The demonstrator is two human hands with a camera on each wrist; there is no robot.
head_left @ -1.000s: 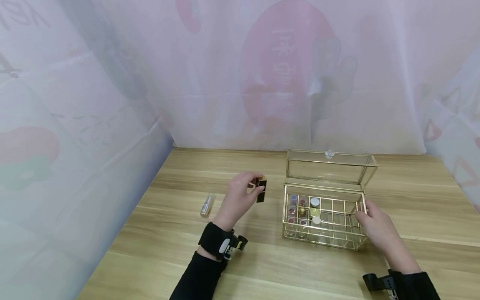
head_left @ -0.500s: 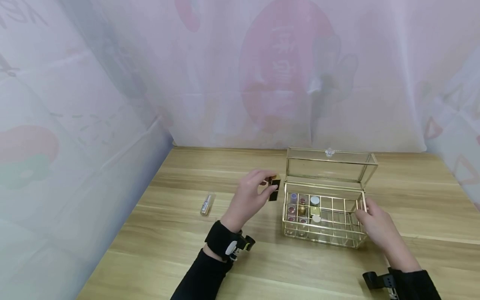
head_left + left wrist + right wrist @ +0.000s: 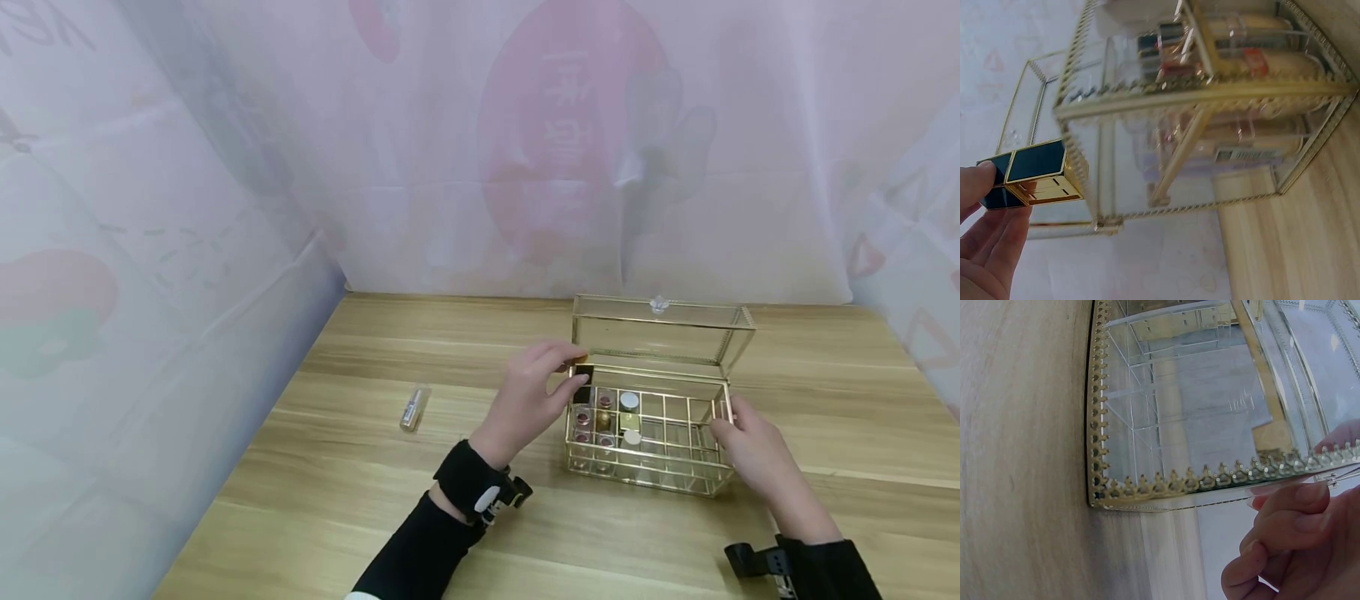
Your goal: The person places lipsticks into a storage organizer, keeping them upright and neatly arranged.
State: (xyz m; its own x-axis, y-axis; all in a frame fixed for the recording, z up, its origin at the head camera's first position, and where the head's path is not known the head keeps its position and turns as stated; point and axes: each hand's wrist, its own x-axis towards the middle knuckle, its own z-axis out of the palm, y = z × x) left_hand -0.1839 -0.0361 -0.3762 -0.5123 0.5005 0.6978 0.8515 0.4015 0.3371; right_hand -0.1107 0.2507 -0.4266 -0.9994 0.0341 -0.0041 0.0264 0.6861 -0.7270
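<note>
Between thumb and fingers, my left hand [image 3: 528, 402] pinches a black and gold square lipstick tube [image 3: 1038, 161]. In the head view the tube is over the back left corner of a gold-edged glass box [image 3: 645, 485]; whether it touches the box I cannot tell. Inside, a grid divides the box, and several lipsticks [image 3: 604, 419] and small round-capped containers [image 3: 629, 403] stand in its left compartments. The box's glass lid [image 3: 660, 317] is raised at the back. My right hand [image 3: 761, 454] grips the top of the box's right side, thumb inside the edge.
A clear-capped tube with a gold end [image 3: 412, 409] lies on the wooden table [image 3: 300, 500] left of my left hand. A printed cloth [image 3: 450, 167] hangs behind the table and along its sides.
My left hand has carried the lipstick tube rightward, from beside the box to over its back left corner. My right hand and the box have stayed in place.
</note>
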